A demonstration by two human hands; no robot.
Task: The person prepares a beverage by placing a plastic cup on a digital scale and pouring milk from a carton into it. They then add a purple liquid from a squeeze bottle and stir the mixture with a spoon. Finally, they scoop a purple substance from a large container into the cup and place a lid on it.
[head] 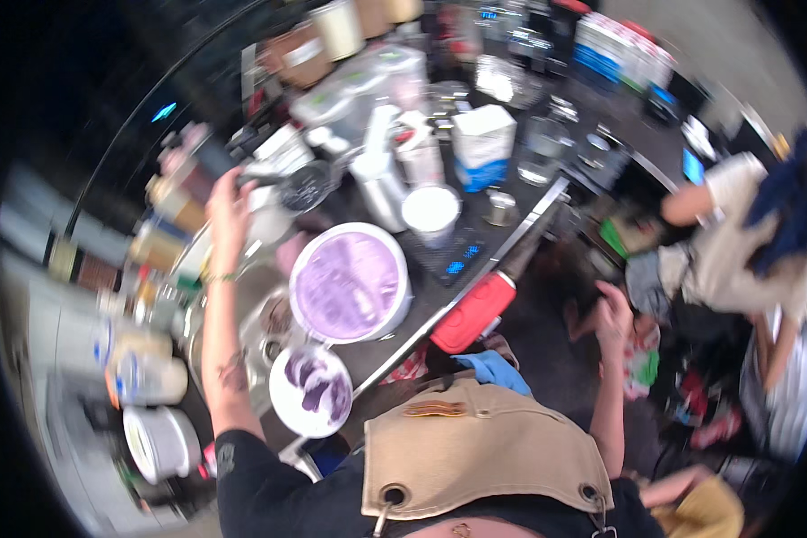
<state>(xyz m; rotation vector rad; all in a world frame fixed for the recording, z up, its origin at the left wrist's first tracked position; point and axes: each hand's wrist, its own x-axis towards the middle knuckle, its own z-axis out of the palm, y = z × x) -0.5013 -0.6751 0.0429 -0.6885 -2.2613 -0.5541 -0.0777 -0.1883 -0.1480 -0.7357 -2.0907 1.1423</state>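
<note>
My left hand (228,202) is stretched over the counter's left side, its fingertips at the dark handle end of a round black utensil (307,186); blur hides whether it grips it. My right hand (613,316) hangs in the air right of the counter, fingers loosely bent, nothing visible in it. Between my arms stands a white tub of pale purple mixture (350,286). Beside it a white lid or bowl (309,391) bears darker purple smears. A white cup (432,210) stands near a digital scale (460,259) with a lit display.
Behind the tub are a white bottle (378,185), a carton (484,144) and a glass jar (541,151). A red container (474,313) is at the counter's metal edge (417,339). Bottles and tubs crowd the left. Other people are at the right, one in a beige garment (733,259).
</note>
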